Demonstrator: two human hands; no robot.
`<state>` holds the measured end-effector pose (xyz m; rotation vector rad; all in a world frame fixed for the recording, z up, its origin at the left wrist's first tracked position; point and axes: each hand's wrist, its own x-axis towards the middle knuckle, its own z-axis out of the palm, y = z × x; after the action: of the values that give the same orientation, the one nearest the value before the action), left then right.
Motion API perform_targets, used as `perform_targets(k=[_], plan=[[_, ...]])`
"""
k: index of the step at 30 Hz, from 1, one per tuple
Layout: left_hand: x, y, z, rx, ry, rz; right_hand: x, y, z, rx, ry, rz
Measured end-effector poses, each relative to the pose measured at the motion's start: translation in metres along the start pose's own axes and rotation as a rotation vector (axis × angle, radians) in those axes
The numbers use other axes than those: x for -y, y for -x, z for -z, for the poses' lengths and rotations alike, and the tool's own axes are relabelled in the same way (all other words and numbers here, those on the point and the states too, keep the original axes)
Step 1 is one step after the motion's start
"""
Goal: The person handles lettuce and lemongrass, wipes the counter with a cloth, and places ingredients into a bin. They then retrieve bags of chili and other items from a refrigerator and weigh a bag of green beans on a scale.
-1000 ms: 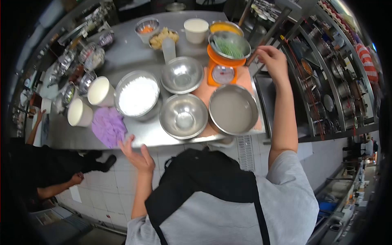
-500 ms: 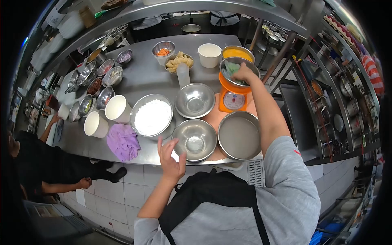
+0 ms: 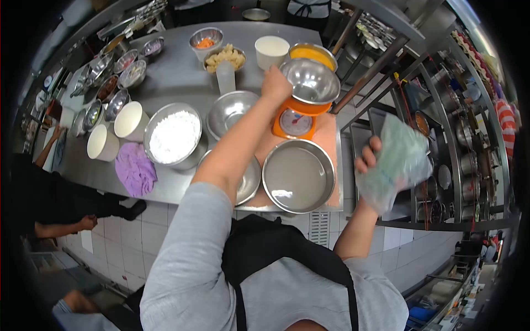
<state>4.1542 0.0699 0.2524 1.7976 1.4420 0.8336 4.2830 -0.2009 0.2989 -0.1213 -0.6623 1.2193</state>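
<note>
My left hand (image 3: pixel 276 85) reaches across the table and grips the left rim of a steel bowl (image 3: pixel 310 83) on an orange kitchen scale (image 3: pixel 295 121). My right hand (image 3: pixel 369 156) is out to the right, past the table edge, closed around a crumpled, greenish see-through plastic bag (image 3: pixel 396 157). Close in front of me stands a wide steel pan (image 3: pixel 297 179) of cloudy liquid. Beside it, a steel bowl (image 3: pixel 251 182) is partly hidden beneath my left arm. Behind that arm is another steel bowl (image 3: pixel 229 110).
A bowl of white powder (image 3: pixel 174 138), a purple cloth (image 3: pixel 135 170) and white tubs (image 3: pixel 131 121) stand to the left. Yellow liquid fills a bowl (image 3: pixel 313 54) behind the scale. A metal shelf rack (image 3: pixel 430 182) is on the right. Another person (image 3: pixel 61 187) stands at far left.
My right hand has come out of the bowl on the scale and swung right with the plastic bag. My left hand has moved from the front bowls up to that bowl's rim.
</note>
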Motion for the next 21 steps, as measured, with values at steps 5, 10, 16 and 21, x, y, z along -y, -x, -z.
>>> perform_targets(k=[5,10,16,21], plan=[[0.006,0.019,0.061,0.09,0.407,0.005,0.017,0.047,0.015,-0.114,0.111,-0.093],[0.072,0.131,0.176,-0.036,0.034,-0.19,0.018,0.043,0.035,-0.131,0.152,-0.196],[0.164,0.233,0.168,-0.011,-0.115,0.106,-0.038,-0.006,0.019,-0.192,0.124,-0.489],[0.113,0.274,0.217,-0.359,-0.292,0.082,-0.113,-0.027,-0.007,0.075,0.439,-0.604]])
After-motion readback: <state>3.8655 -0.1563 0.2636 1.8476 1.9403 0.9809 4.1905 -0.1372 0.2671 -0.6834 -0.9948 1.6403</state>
